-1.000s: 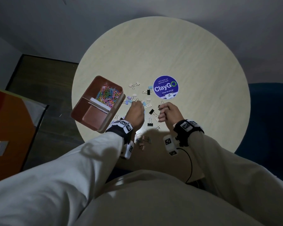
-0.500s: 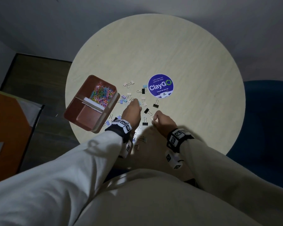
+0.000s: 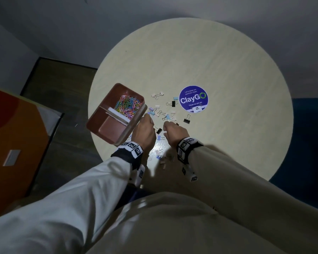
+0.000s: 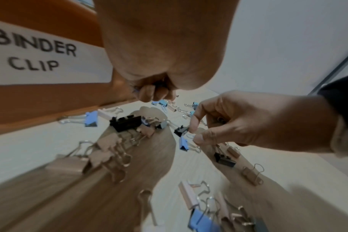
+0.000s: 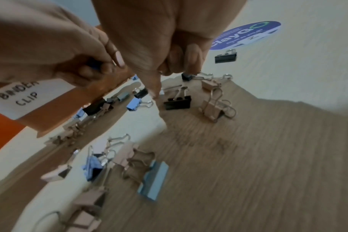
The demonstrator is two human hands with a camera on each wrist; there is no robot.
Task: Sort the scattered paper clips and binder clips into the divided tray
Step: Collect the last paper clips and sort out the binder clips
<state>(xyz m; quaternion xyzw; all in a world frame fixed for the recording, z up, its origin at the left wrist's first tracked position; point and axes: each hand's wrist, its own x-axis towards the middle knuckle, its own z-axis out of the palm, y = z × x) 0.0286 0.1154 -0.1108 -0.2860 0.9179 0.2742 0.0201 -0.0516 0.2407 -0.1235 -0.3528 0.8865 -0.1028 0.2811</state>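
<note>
A round pale table is seen from above. A brown divided tray sits at its left edge, partly overhanging. Coloured paper clips are heaped in the tray's far compartment; nothing can be made out in the near one. A white label reading "BINDER CLIP" is fixed to the tray's outer wall. A round purple sticker lies right of the tray.

Binder clips in black, blue, white and pink are scattered on the table between tray and sticker and toward the near edge.

The left hand is clenched just beside the tray, with a blue clip gripped in its curled fingers. The right hand is lowered among the clips with fingers curled; thumb and forefinger are pinched together, but what is pinched cannot be told.
</note>
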